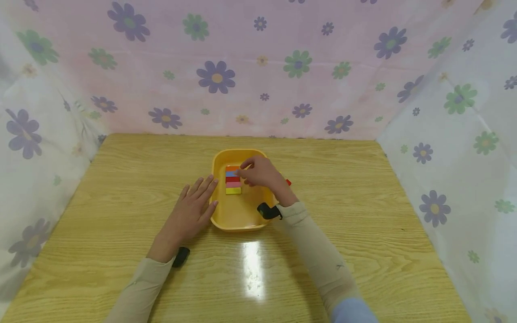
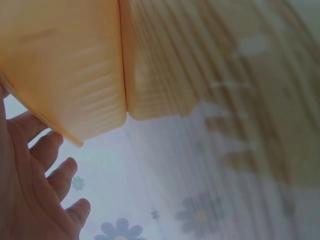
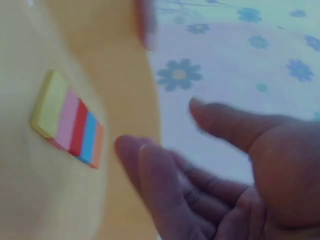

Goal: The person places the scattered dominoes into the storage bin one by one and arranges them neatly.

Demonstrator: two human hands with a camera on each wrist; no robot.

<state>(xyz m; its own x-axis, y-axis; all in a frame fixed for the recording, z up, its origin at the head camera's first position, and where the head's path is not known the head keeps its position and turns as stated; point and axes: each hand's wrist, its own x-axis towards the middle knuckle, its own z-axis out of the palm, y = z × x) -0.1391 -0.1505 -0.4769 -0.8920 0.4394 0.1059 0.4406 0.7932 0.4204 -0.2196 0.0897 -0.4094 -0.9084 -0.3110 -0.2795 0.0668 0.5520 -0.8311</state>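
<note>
In the head view, a yellow plastic tray [image 1: 238, 220] stands on the table. Flat coloured blocks lie side by side in a row inside it: yellow [image 1: 233, 191], pink [image 1: 233, 184], red [image 1: 232, 179], blue [image 1: 231, 173] and orange [image 1: 232, 168]. My left hand [image 1: 190, 213] has its fingers spread and touches the tray's left rim with the fingertips. Over the far end of the row hovers my right hand [image 1: 262, 172]. In the right wrist view its thumb and fingers are apart with nothing between them, beside the orange block [image 3: 98, 146].
A small red piece [image 1: 288, 182] pokes out past the tray's right side, mostly hidden by the right wrist. Flowered cloth [image 1: 242, 89] hangs behind the wooden table [image 1: 343, 179] and at both sides. A black wrist camera [image 1: 267, 211] sits over the tray's right rim.
</note>
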